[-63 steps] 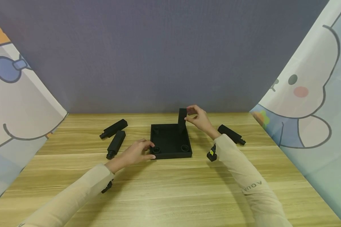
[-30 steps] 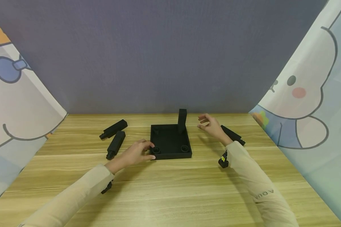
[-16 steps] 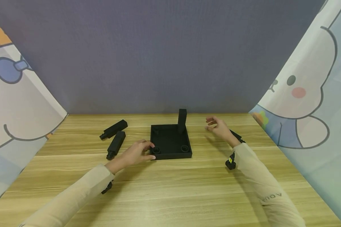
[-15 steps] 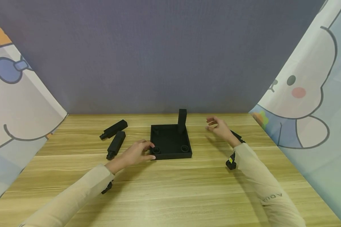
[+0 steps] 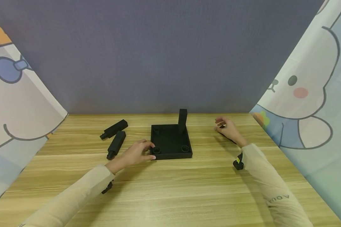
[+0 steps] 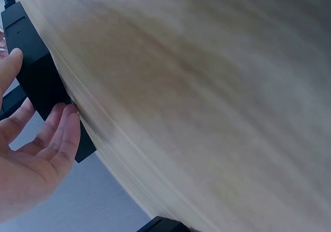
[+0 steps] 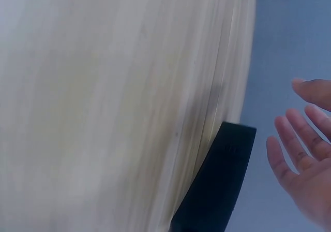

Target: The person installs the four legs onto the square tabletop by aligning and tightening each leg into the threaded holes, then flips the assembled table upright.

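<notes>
A black square tray-like panel (image 5: 170, 138) with a raised rim and round sockets in its corners lies on the table. One black square leg (image 5: 182, 120) stands upright at its far right corner. My left hand (image 5: 134, 153) holds the panel's near left corner, thumb at the front wall and fingertips over the left rim. Off to the right, my right hand (image 5: 228, 130) hovers over another black leg (image 7: 217, 183), partly hidden beneath it in the head view. Its fingers are loosely bent and apart, with nothing between them; the right wrist view shows a gap to the leg.
Two more black legs with threaded ends, a farther leg (image 5: 114, 129) and a nearer leg (image 5: 116, 145), lie left of the panel. A grey partition (image 5: 170, 56) rises behind the wooden table (image 5: 164, 192). Cartoon-printed sheets flank both sides.
My right hand has let go of the upright leg and moved right, to above the leg lying there. The upright leg stays standing; my left hand has kept its place on the panel.
</notes>
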`<state>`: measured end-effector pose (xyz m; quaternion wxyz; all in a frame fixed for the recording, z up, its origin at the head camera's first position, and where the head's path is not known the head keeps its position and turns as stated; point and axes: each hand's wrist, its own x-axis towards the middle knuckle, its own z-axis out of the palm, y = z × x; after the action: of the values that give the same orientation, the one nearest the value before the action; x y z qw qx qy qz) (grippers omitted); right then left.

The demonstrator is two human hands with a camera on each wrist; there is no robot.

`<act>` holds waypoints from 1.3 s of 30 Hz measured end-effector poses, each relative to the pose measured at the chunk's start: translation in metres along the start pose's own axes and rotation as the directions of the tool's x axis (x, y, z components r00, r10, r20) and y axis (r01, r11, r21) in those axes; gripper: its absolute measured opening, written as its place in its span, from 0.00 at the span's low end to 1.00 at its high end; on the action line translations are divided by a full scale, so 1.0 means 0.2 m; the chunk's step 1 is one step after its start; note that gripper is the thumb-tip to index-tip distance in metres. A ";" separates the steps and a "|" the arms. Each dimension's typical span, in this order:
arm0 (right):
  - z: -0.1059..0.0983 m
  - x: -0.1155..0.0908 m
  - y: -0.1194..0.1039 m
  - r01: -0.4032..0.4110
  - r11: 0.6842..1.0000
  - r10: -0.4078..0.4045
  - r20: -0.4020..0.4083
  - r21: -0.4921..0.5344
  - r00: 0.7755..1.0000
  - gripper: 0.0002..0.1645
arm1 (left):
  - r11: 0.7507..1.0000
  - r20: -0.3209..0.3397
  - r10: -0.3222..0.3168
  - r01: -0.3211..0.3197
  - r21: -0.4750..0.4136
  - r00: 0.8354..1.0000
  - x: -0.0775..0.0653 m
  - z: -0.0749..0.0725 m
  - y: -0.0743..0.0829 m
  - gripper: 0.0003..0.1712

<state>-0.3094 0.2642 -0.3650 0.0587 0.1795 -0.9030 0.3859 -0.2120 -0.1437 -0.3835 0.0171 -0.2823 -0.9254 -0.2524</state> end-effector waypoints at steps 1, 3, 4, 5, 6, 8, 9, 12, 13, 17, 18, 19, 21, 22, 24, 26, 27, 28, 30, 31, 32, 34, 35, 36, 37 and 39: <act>-0.01 0.00 0.01 0.002 1.000 -0.002 0.000 -0.011 1.000 0.25 | 1.000 -0.005 0.010 -0.010 0.002 1.000 0.00 0.00 0.00 0.23; -0.02 -0.01 0.02 -0.003 0.999 0.004 0.004 -0.032 1.000 0.25 | 1.000 -0.010 0.017 -0.017 0.001 1.000 0.00 0.01 -0.01 0.23; -0.03 -0.01 0.02 -0.008 0.999 0.009 0.006 -0.041 1.000 0.25 | 1.000 -0.009 0.019 -0.019 0.002 1.000 0.00 0.01 -0.01 0.23; -0.03 -0.01 0.03 -0.015 0.999 0.015 0.006 -0.045 1.000 0.25 | 1.000 -0.008 0.018 -0.018 0.001 1.000 0.00 0.01 -0.01 0.23; -0.04 -0.02 0.03 -0.014 0.998 0.014 0.007 -0.054 1.000 0.25 | 1.000 -0.007 0.018 -0.018 0.001 1.000 0.00 0.01 -0.01 0.23; -0.04 -0.02 0.05 -0.013 0.998 0.013 0.005 -0.066 1.000 0.25 | 1.000 -0.002 0.012 -0.012 0.002 1.000 0.00 0.02 -0.01 0.24; -0.05 -0.02 0.05 -0.010 0.998 0.010 0.001 -0.063 1.000 0.25 | 1.000 0.001 0.009 -0.009 0.001 1.000 0.00 0.02 -0.01 0.24; -0.06 -0.03 0.08 -0.001 0.997 0.001 -0.002 -0.078 1.000 0.24 | 1.000 0.004 0.004 -0.004 0.002 1.000 0.00 0.01 -0.01 0.24; -0.06 -0.03 0.09 -0.006 0.997 0.005 -0.004 -0.081 1.000 0.24 | 1.000 0.005 0.004 -0.004 0.001 1.000 0.00 0.01 -0.01 0.24; -0.08 -0.04 0.12 -0.021 0.994 0.020 -0.008 -0.107 1.000 0.23 | 1.000 0.002 0.007 -0.007 0.001 1.000 0.00 0.01 -0.01 0.24; -0.08 -0.04 0.13 -0.027 0.993 0.027 -0.008 -0.113 1.000 0.23 | 1.000 0.002 0.007 -0.007 0.000 1.000 0.00 0.01 -0.01 0.24; -0.08 -0.05 0.13 -0.036 0.992 0.035 -0.006 -0.117 0.999 0.23 | 1.000 0.003 0.006 -0.006 0.000 1.000 0.00 0.01 -0.01 0.24; -0.08 -0.05 0.14 -0.044 0.991 0.044 -0.004 -0.128 0.999 0.24 | 1.000 0.004 0.004 -0.004 0.000 1.000 0.00 0.01 -0.01 0.24; -0.08 -0.05 0.15 -0.047 0.990 0.047 -0.004 -0.136 0.999 0.24 | 1.000 0.005 0.001 -0.001 -0.002 1.000 0.00 0.01 -0.01 0.24; -0.09 -0.05 0.16 -0.055 0.988 0.055 0.002 -0.144 0.998 0.24 | 1.000 0.005 -0.002 0.002 -0.003 1.000 0.00 0.02 -0.01 0.24; -0.09 -0.06 0.16 -0.054 0.986 0.056 0.007 -0.155 0.998 0.25 | 1.000 0.004 0.003 -0.003 0.002 1.000 0.00 0.02 -0.01 0.24; -0.09 -0.06 0.17 -0.057 0.985 0.060 0.014 -0.162 0.998 0.25 | 1.000 0.004 0.004 -0.004 0.004 1.000 0.00 0.02 -0.02 0.24; -0.09 -0.06 0.17 -0.062 0.984 0.065 0.019 -0.164 0.998 0.25 | 1.000 0.004 0.006 -0.006 0.008 1.000 0.00 0.02 -0.02 0.24; -0.09 -0.07 0.17 -0.068 0.983 0.073 0.028 -0.172 0.997 0.25 | 1.000 0.002 0.011 -0.012 0.014 1.000 0.00 0.02 -0.02 0.24; -0.08 -0.06 0.18 -0.069 0.982 0.076 0.030 -0.173 0.997 0.25 | 1.000 0.003 0.014 -0.014 0.015 1.000 0.00 0.02 -0.02 0.24; -0.08 -0.06 0.18 -0.070 0.982 0.076 0.032 -0.176 0.997 0.25 | 1.000 0.003 0.013 -0.013 0.014 1.000 0.00 0.02 -0.02 0.24; -0.08 -0.06 0.19 -0.072 0.981 0.079 0.032 -0.178 0.996 0.25 | 1.000 0.004 0.013 -0.013 0.009 1.000 0.00 0.02 -0.02 0.24; -0.07 -0.06 0.19 -0.075 0.981 0.082 0.032 -0.180 0.996 0.25 | 1.000 0.004 0.013 -0.013 0.005 1.000 0.00 0.02 -0.02 0.24; -0.07 -0.06 0.19 -0.077 0.980 0.084 0.032 -0.182 0.996 0.24 | 1.000 0.004 0.014 -0.014 0.004 1.000 0.00 0.01 -0.02 0.24; -0.07 -0.06 0.20 -0.078 0.979 0.086 0.033 -0.188 0.996 0.24 | 1.000 0.003 0.015 -0.015 0.002 1.000 0.00 0.01 -0.02 0.24; -0.07 -0.06 0.20 -0.086 0.976 0.095 0.037 -0.198 0.995 0.24 | 1.000 0.003 0.018 -0.018 0.000 1.000 0.00 0.01 -0.02 0.24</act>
<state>-0.3137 0.3030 -0.3858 0.0378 0.1403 -0.9450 0.2931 -0.2139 -0.1447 -0.3872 0.0182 -0.2908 -0.9229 -0.2517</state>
